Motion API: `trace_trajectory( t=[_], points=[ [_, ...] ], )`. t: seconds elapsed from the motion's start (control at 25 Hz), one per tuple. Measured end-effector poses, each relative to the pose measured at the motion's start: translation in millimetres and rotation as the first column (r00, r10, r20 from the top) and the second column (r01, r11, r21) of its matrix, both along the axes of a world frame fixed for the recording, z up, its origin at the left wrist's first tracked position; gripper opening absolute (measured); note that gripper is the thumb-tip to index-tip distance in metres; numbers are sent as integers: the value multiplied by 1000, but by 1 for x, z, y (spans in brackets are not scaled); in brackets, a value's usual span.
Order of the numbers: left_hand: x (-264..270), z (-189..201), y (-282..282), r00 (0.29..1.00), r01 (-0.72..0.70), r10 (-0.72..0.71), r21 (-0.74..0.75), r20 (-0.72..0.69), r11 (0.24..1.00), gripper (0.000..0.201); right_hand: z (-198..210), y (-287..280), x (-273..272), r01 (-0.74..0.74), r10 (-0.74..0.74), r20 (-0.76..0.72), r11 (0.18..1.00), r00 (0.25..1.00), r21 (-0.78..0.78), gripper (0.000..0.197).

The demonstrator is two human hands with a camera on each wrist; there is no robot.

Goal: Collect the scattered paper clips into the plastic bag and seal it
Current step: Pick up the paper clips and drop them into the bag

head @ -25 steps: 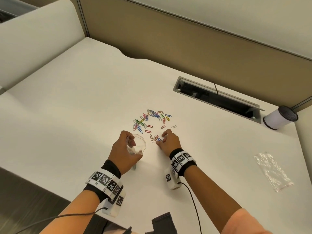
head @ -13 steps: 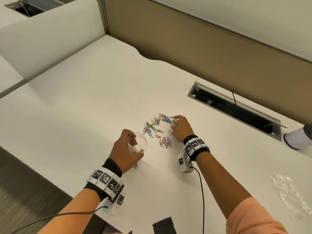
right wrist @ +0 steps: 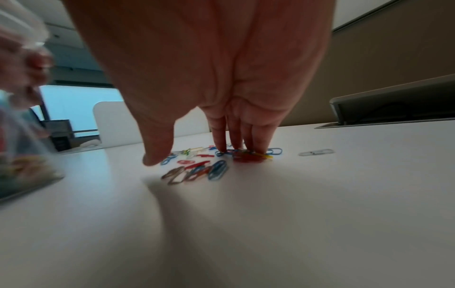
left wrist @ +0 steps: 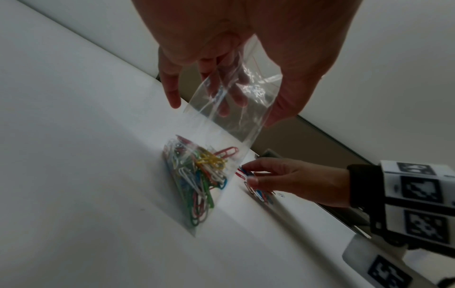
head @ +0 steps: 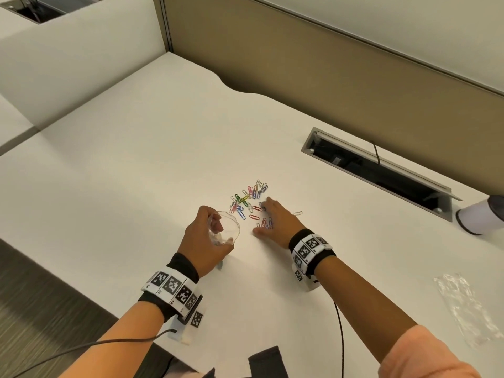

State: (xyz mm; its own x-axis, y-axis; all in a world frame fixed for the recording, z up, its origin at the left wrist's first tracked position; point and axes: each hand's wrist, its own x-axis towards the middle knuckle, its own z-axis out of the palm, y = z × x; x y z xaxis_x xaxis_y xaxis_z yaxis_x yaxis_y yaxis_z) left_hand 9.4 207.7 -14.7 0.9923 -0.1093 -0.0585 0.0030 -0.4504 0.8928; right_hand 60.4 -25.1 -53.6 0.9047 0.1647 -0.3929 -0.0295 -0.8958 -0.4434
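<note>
Clips (head: 249,199) lie loose in a small scatter mid-desk (head: 136,159), red, blue, green, yellow & white mixed, w/ one pale clip (head: 297,213) apart on the right of the bunch. Right hand (head: 274,219) is flat over the near-right part of the scatter, palm down, fingers (right wrist: 236,136) straight & close together, tips pressing onto a few red, blue & yellow clips; thumb (right wrist: 157,150) spread out to the side, just above the desk, not pinching anything. A few more clips sit under the palm between thumb & fingers.

Left hand (head: 207,241) is just left of the scatter, toward the near edge, holding a clear bag (left wrist: 229,109) by its mouth: thumb on one side, fingers (left wrist: 229,85) behind the film, so the mouth stays spread open & round in the head view. Bag hangs down w/ its bottom on the desk; a clump of clips (left wrist: 197,181) already sits in the lower part. Wrist view of it from the right is blurred.

Elsewhere: 2nd bag (head: 469,309), clear & crumpled, lies flat near the right edge, well apart from both hands. Open cable hatch (head: 376,165) is set in the desk toward the far right, by the tan partition (head: 327,85). White cup w/ dark lid (head: 480,214) lies on its side at the far-right corner. Both wrists wear marker bands (head: 174,287) w/ cables trailing off the near edge.
</note>
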Motion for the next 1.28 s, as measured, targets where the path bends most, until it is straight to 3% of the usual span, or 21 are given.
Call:
trace_trajectory(
  t=[0.08, 0.28, 0.48, 0.6, 0.72, 0.8, 0.88, 0.96, 1.08, 1.16, 1.24, 1.28],
  points=[
    [-2, 1, -5, 1000, 28, -28, -4, -2, 1000, 50, 1, 2, -16, 16, -16, 2, 1000, 1000, -9, 73],
    [-9, 1, -11, 997, 76, -76, -19, 3, 997, 50, -4, 3, -40, 54, -46, 148, 997, 988, -47, 36],
    [-13, 1, -14, 994, 113, -113, -16, 6, 993, 49, 1, -2, -52, 133, -124, 236, 991, 964, -24, 25],
    [-16, 2, -15, 991, 137, -137, -26, 4, 990, 49, 3, -9, -54, 273, -278, 219, 960, 935, 53, 21],
    [-21, 2, -15, 987, 159, -159, -24, -1, 987, 48, 3, -27, -57, 493, -540, 80, 812, 838, 314, 8],
    [-24, 2, -16, 986, 168, -168, -24, -6, 986, 48, 9, -37, -61, 627, -661, -132, 601, 738, 495, 9],
    [-25, 1, -16, 984, 178, -178, -10, -8, 984, 49, 20, -39, -67, 696, -676, -356, 327, 645, 640, 16],
    [-25, 2, -17, 983, 183, -183, 1, -17, 983, 49, 36, -35, -69, 694, -628, -452, 203, 633, 691, 22],
    [-27, 2, -20, 981, 195, -195, 9, -16, 981, 49, 70, -20, -72, 640, -510, -503, 127, 697, 758, 28],
    [-28, 1, -23, 978, 207, -207, 17, -17, 978, 49, 89, -1, -76, 588, -453, -481, 126, 751, 799, 28],
    [-28, 0, -26, 976, 215, -215, 17, -19, 976, 49, 99, 21, -79, 515, -438, -395, 196, 807, 834, 28],
    [-29, 0, -27, 976, 219, -219, 15, -20, 976, 49, 100, 30, -82, 472, -443, -327, 269, 835, 840, 28]
  ],
)
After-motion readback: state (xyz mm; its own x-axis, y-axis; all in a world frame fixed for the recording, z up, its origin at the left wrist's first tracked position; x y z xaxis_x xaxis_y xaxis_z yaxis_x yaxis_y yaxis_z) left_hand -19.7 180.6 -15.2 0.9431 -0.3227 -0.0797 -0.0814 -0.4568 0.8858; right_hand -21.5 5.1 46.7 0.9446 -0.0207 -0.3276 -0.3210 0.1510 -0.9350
